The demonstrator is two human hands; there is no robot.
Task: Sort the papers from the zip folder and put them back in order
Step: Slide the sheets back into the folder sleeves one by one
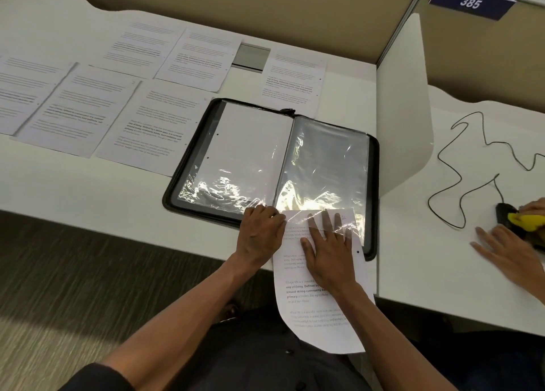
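The black zip folder (188,151) lies open on the white desk, its clear plastic sleeves showing; the left sleeve (244,143) holds a blank-faced sheet. A printed sheet (318,314) sits partly inside the bottom of the right sleeve (327,157), most of it hanging over the desk edge. My right hand (330,252) lies flat on this sheet with straight fingers, fingertips under the plastic. My left hand (261,231) grips the lower edge of the sleeve beside the sheet. Several printed pages (85,107) lie spread out on the desk to the left and behind the folder.
A white divider panel (404,110) stands right of the folder. Beyond it, another person's hand (507,252) rests on the neighbouring desk near a yellow-and-black object (522,219) with a black cord (460,166). A grey cable hatch (252,56) sits at the back.
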